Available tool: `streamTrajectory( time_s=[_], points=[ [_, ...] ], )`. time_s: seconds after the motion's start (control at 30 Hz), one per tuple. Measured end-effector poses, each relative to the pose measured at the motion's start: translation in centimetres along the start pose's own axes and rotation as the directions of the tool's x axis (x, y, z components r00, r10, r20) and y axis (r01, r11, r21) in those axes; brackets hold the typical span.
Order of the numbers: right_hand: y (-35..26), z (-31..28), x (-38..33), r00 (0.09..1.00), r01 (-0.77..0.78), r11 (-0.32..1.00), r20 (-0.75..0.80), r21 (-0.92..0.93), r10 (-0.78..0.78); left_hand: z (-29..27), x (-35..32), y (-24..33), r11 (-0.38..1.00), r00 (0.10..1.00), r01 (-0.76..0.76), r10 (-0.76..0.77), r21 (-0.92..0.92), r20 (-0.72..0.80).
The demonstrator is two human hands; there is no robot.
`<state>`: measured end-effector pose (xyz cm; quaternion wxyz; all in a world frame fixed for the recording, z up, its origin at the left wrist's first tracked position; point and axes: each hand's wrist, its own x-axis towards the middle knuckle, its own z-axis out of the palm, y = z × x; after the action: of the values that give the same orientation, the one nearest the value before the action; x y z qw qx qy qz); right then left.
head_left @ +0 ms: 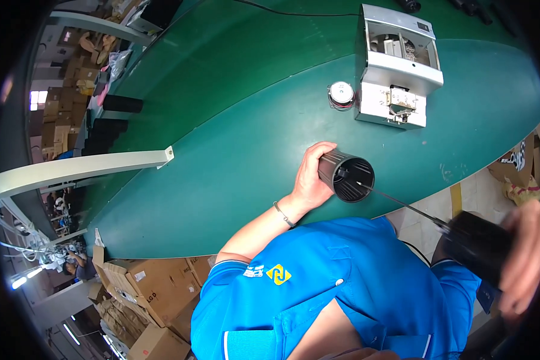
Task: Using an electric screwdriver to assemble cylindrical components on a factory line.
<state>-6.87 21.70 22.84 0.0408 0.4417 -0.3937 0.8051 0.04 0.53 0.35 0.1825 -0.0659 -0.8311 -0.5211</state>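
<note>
Head view: black ribbed cylinder (336, 166), hollow, open-ended.

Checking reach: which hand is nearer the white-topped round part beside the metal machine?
Left. The left hand holds the black tube on the person's side of the white-topped round part; the right hand, holding the black long-shafted tool, is farther, to its right.

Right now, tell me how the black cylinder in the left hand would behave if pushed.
The black cylinder would probably roll if laid on its side, its wall being round. It may be light for its size, since its open end shows a hollow inside. It seems stiff: its rim looks round in the left hand.
</note>
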Motion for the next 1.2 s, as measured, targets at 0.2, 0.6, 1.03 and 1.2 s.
streamTrajectory(
  time_s=[0.2, 0.6, 1.03, 1.2],
  points=[
    [3.5, -0.7, -1.1, 0.952, -0.181, 0.983, 0.251, 0.008, 0.173, 0.1, 0.2, 0.4, 1.000, 1.000, -0.002, 0.002, 0.008, 0.011],
    [5.7, -0.7, -1.7, 0.919, -0.254, 0.964, 0.292, -0.073, 0.264, 0.0, 0.1, 0.2, 1.000, 1.000, -0.008, 0.008, -0.005, 0.010],
    [3.6, -3.1, -1.2, 0.995, -0.086, 0.989, 0.061, 0.118, 0.079, 0.0, 1.4, 0.0, 0.997, 0.998, 0.062, -0.060, 0.051, -0.030],
    [1.0, -4.6, 1.2, 0.971, 0.144, 0.989, -0.187, -0.045, -0.150, -1.6, 2.0, -0.3, 0.994, 0.995, 0.099, -0.099, 0.048, 0.007]
  ],
)
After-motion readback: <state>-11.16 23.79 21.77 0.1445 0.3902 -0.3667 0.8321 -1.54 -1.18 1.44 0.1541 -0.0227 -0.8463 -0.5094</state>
